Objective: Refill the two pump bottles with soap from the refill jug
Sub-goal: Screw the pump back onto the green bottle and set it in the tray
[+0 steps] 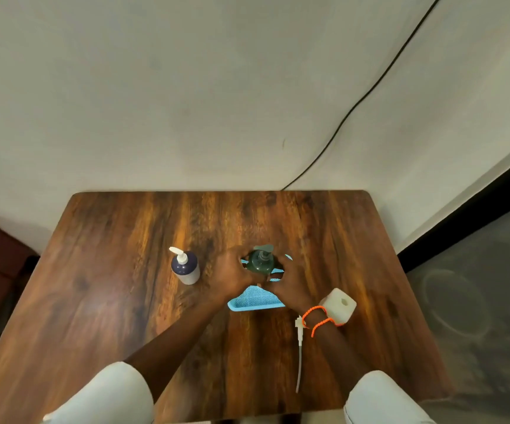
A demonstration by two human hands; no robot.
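Green pump bottle (260,263) upright in blue tray (255,301), mid-desk. Left hand (232,275) grips it from the left, right hand (289,281) from the right, fingers of both curled round the body. Orange bands (319,319) on the right wrist. White-pump bottle (185,267) stands left, just apart from the left hand. White jug (338,305) near right, behind the wrist. Loose pump with tube (299,347) lies on the wooden desk (110,286), near side.

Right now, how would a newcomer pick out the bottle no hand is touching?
On the wooden table, look left of the left hand and right hand at the green bottle. The navy bottle stands alone, with a white pump, off the blue tray.
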